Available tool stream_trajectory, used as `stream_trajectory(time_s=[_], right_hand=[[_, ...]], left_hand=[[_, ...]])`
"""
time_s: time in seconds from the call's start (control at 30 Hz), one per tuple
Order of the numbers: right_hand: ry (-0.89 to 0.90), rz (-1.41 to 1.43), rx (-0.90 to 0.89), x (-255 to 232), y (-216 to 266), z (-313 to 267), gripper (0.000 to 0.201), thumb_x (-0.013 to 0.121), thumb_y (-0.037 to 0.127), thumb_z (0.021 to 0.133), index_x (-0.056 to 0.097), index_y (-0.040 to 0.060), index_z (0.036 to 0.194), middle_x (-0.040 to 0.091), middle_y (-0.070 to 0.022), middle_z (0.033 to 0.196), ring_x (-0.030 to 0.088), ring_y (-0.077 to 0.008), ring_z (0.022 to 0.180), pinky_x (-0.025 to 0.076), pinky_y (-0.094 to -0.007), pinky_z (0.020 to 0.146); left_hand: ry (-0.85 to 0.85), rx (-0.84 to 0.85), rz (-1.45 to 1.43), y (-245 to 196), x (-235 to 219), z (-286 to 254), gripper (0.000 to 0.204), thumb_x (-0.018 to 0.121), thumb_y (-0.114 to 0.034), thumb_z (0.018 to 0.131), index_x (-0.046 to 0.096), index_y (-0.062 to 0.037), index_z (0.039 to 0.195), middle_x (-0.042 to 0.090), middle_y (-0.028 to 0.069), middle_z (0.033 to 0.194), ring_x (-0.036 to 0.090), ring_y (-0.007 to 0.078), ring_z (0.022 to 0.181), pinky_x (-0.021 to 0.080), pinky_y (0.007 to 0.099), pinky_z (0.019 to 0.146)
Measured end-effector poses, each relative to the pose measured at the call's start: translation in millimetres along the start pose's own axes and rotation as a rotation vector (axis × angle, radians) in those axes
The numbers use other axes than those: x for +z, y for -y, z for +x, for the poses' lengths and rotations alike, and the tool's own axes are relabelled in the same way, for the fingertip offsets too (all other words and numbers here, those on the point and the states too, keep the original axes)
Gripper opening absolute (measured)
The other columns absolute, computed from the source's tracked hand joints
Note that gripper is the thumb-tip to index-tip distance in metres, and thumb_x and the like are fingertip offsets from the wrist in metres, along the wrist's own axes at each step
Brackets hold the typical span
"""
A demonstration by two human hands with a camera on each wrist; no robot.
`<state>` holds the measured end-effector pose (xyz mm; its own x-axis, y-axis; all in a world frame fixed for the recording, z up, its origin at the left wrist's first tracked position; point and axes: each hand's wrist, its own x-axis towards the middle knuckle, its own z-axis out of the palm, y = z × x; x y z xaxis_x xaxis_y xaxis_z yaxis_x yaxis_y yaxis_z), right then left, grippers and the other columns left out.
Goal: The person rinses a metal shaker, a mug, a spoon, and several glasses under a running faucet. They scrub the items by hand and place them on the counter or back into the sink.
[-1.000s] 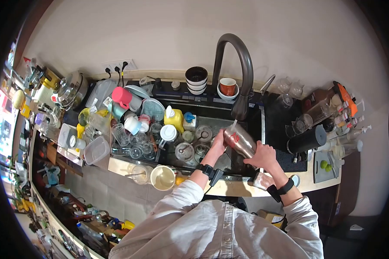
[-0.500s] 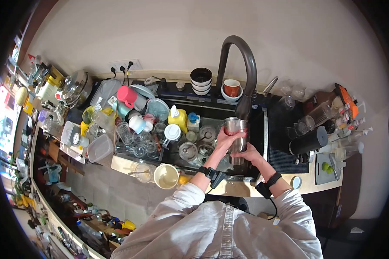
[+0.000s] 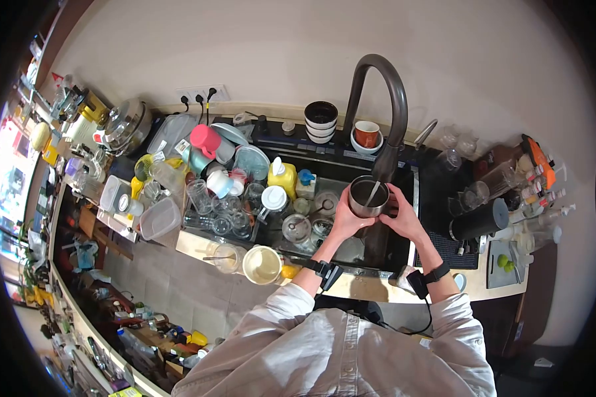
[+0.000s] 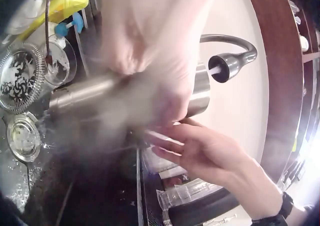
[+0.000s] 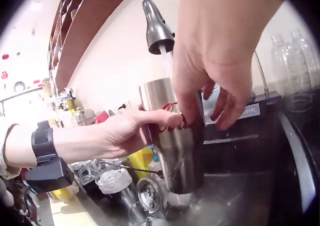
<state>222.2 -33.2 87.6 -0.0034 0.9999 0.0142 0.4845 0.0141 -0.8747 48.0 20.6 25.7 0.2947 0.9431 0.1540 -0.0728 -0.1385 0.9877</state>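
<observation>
A stainless steel tumbler (image 3: 367, 210) with red markings stands upright in the air over the sink, its mouth under the tap (image 3: 391, 155). Water (image 5: 165, 57) runs from the spout into it. My left hand (image 3: 348, 217) grips the tumbler's side, with the thumb laid across the red print in the right wrist view. On the other side is my right hand (image 3: 402, 217), its thumb side against the wall near the rim. The right hand's other fingers (image 4: 172, 136) hang loosely spread, not wrapped round it. Blur hides part of the tumbler in the left wrist view.
Glasses (image 3: 222, 221), a yellow pump bottle (image 3: 282, 178) and a white-lidded jug (image 3: 273, 198) crowd the sink's left side. Stacked bowls (image 3: 320, 122) and an orange cup (image 3: 366, 134) stand behind. To the right lie a black cylinder (image 3: 477, 221) and clear bottles.
The tumbler has gone from tilted to upright, its open mouth now facing up under the stream. My right hand has shifted from its lower end up to the side near the rim.
</observation>
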Motion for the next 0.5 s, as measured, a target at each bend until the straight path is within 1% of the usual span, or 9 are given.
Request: stream_trajectory(time_s=[0.07, 0.17, 0.27, 0.37, 0.5], right_hand=[[0.046, 0.183, 0.074, -3, 4, -3, 0.084, 0.072, -0.001, 0.074, 0.028, 0.0124, 0.145, 0.055, -0.0153, 0.12, 0.055, -0.0248, 0.113, 0.05, -0.0352, 0.092], [0.164, 0.227, 0.146, -14, 5, -10, 0.089, 0.076, 0.004, 0.075, 0.023, 0.0133, 0.147, 0.053, -0.0168, 0.123, 0.056, -0.0261, 0.111, 0.05, -0.036, 0.093], [0.168, 0.262, 0.198, -18, 4, -21, 0.089, 0.081, 0.015, 0.075, 0.027, 0.0098, 0.146, 0.055, -0.0168, 0.119, 0.058, -0.0206, 0.104, 0.052, -0.0338, 0.085], [0.155, 0.286, 0.195, -17, 4, -25, 0.087, 0.081, 0.017, 0.076, 0.028, 0.0087, 0.146, 0.057, -0.0171, 0.117, 0.059, -0.02, 0.103, 0.052, -0.0336, 0.086], [0.188, 0.325, 0.204, -14, 4, -23, 0.084, 0.08, 0.017, 0.078, 0.029, 0.0082, 0.145, 0.059, -0.0159, 0.112, 0.06, -0.02, 0.102, 0.051, -0.0329, 0.086]], left_hand=[[0.062, -0.108, -0.171, 0, 2, -3, 0.1, 0.088, -0.011, 0.049, 0.039, -0.0034, 0.135, 0.054, 0.0116, 0.126, 0.052, 0.0234, 0.119, 0.041, 0.0352, 0.103], [0.191, -0.131, -0.15, 8, 1, -6, 0.1, 0.089, -0.01, 0.049, 0.039, -0.0042, 0.136, 0.055, 0.0105, 0.125, 0.053, 0.0215, 0.117, 0.042, 0.0339, 0.102], [0.251, -0.139, -0.124, 3, 0, -11, 0.103, 0.089, -0.009, 0.046, 0.039, -0.0043, 0.136, 0.055, 0.0111, 0.127, 0.053, 0.022, 0.118, 0.041, 0.0338, 0.103], [0.259, -0.167, -0.106, -2, -1, -14, 0.106, 0.09, -0.01, 0.046, 0.038, -0.0036, 0.137, 0.054, 0.0119, 0.128, 0.053, 0.0225, 0.119, 0.041, 0.0342, 0.103], [0.233, -0.2, -0.068, -9, -7, -17, 0.107, 0.09, -0.01, 0.045, 0.036, -0.0024, 0.138, 0.053, 0.0132, 0.129, 0.051, 0.0236, 0.121, 0.041, 0.0348, 0.104]])
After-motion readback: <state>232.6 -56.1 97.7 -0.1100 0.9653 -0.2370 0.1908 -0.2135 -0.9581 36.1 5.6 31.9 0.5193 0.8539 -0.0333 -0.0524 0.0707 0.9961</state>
